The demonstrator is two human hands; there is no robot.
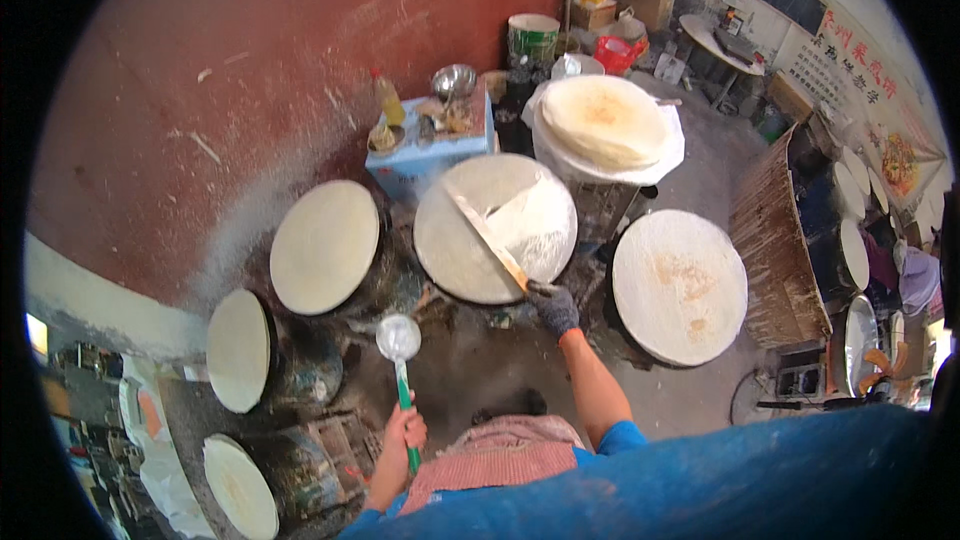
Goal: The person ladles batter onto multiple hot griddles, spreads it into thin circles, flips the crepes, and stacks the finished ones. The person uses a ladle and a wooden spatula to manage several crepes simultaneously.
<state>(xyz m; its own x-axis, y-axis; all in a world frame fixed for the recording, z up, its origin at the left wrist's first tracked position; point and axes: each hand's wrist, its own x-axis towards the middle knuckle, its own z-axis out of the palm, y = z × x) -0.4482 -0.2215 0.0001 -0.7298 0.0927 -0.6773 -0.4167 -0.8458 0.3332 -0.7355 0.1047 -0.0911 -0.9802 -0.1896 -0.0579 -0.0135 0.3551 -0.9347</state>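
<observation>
My left hand (404,431) is closed around the green handle of a metal ladle (398,338), held upright below the middle griddle. My right hand (553,305), in a dark glove, grips the end of a long flat spreader (482,232) lying diagonally across the middle round griddle (450,266). Pale batter (530,225) covers part of that griddle's right side. On the griddle to the right lies a thin white round sheet (676,278) with light brown patches. Other pale rounds (322,246) sit on griddles at my left, one (240,488) browning slightly.
Behind the middle griddle stand a blue box (405,168) with a bottle and bowl, and a stack of flatbreads (605,120) on white sheeting. A rusty panel (760,255) stands at the right, before more griddles. A red wall (220,60) borders the back left; a fan (880,365) is at lower right.
</observation>
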